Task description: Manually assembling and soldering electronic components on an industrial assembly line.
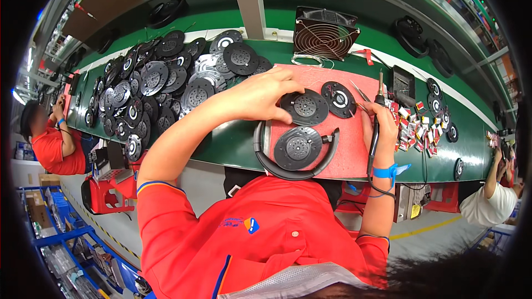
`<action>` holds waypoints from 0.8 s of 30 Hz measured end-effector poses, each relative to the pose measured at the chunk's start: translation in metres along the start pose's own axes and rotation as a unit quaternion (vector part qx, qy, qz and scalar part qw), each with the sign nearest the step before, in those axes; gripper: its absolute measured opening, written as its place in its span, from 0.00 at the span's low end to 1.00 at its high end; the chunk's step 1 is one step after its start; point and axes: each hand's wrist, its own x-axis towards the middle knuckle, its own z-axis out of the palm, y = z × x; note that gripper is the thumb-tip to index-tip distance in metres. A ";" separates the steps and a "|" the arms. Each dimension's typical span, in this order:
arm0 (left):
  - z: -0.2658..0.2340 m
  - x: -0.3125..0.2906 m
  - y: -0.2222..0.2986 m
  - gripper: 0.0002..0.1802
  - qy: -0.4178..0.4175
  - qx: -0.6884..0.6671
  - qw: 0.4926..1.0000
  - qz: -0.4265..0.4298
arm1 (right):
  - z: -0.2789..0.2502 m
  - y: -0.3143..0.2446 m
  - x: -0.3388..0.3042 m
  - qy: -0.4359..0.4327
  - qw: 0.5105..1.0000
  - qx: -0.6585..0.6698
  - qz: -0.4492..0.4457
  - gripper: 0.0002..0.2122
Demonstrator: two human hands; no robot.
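One disc (306, 109) was held between thumb and fingers of the left hand (266, 95), its rim partly covered. Two more were seen: a ringed disc (334, 93) right of those fingers, a lower disc (298, 156) below them. One iron (379, 100) was gripped by the right hand (383, 123), its fingertips hard to make out.

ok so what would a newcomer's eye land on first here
Probably the heap of discs, sprawling over the left of the green bench. Then the pink mat in the middle, with more discs on it and a soldering iron in the right grip at its right edge. Behind the mat, a fan stands out too.
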 end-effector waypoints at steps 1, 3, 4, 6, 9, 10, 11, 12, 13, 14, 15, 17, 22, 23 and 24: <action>-0.001 -0.004 -0.004 0.30 -0.008 -0.009 1.000 0.013 | 0.000 0.000 0.000 -0.001 1.000 -0.001 0.000 0.11; -0.002 -0.006 -0.009 0.39 -0.030 -0.025 0.999 0.025 | 0.000 0.000 0.000 -0.006 1.000 -0.001 0.004 0.11; -0.002 -0.006 -0.009 0.39 -0.030 -0.025 0.999 0.024 | 0.000 0.000 0.000 -0.006 1.000 0.000 0.003 0.11; -0.004 -0.004 -0.006 0.38 -0.055 -0.062 0.996 -0.022 | -0.001 0.001 -0.001 -0.009 1.000 -0.024 -0.016 0.11; -0.002 0.002 -0.003 0.42 -0.043 -0.065 0.997 -0.030 | 0.000 0.001 -0.001 -0.012 1.000 -0.024 -0.013 0.11; -0.001 0.004 -0.004 0.42 -0.041 -0.065 0.997 -0.032 | 0.000 0.001 -0.001 -0.015 1.000 -0.024 -0.010 0.11; 0.001 0.008 -0.008 0.42 -0.052 -0.063 0.996 -0.022 | 0.000 0.001 -0.002 -0.017 1.000 -0.023 -0.012 0.11; 0.000 0.012 -0.007 0.43 -0.065 -0.062 0.996 -0.010 | 0.000 0.002 -0.002 -0.014 1.000 -0.018 -0.012 0.11; -0.002 0.014 -0.006 0.43 -0.083 -0.067 0.994 -0.003 | 0.000 0.003 -0.003 -0.011 1.000 -0.013 -0.012 0.11; -0.005 0.015 -0.003 0.43 -0.083 -0.068 0.994 -0.003 | 0.000 0.003 -0.002 -0.012 1.000 -0.013 -0.012 0.11; -0.007 0.016 0.000 0.43 -0.094 -0.047 0.994 0.004 | 0.000 0.002 -0.002 -0.011 1.000 -0.014 -0.012 0.11; -0.005 0.018 0.001 0.42 -0.106 -0.027 0.994 0.012 | 0.000 0.002 -0.002 -0.010 1.000 -0.016 -0.011 0.11; 0.020 0.024 0.004 0.41 -0.050 0.072 0.989 0.116 | 0.001 0.002 0.000 -0.006 1.000 -0.012 -0.017 0.11; 0.021 0.028 0.005 0.43 -0.063 0.056 0.990 0.110 | 0.001 0.002 0.000 -0.007 1.000 -0.012 -0.019 0.11; 0.020 0.029 0.004 0.43 -0.062 0.057 0.990 0.110 | 0.001 0.002 0.000 -0.005 1.000 -0.010 -0.011 0.11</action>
